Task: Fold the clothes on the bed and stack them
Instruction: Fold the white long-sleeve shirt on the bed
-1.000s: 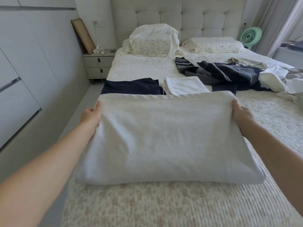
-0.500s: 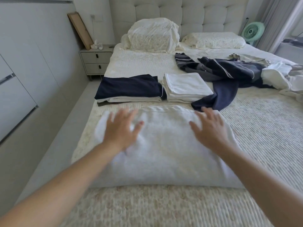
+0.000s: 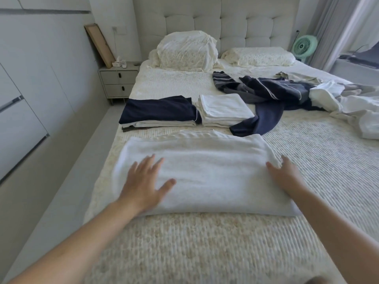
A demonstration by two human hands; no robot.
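- While both palms rest on the folded white towel (image 3: 205, 177), the left hand (image 3: 143, 185) lies flat on its near left part, fingers (image 3: 151, 162) spread and straight, gripping nothing.
- The right hand (image 3: 287, 177) sits at the towel's right edge, fingers extended and loosely together, with the fingertips (image 3: 270, 167) touching the cloth; nothing is pinched that can be seen.
- The towel lies across the bed (image 3: 205, 253), stretching between the two sets of fingers and past the left hand toward the bed's left side.
- Beyond the left fingertips, a stack topped by a folded navy garment (image 3: 158, 109) rests on the bed.
- Just right of that, touching or nearly so, sits a stack of folded white cloth (image 3: 223, 109), ahead of the gap between the hands.
- Beyond the right fingertips sprawls an unfolded navy striped garment (image 3: 266, 97), one end reaching close to the towel's far edge.
- Further right of the right fingers lies a crumpled white and grey heap (image 3: 348, 103).
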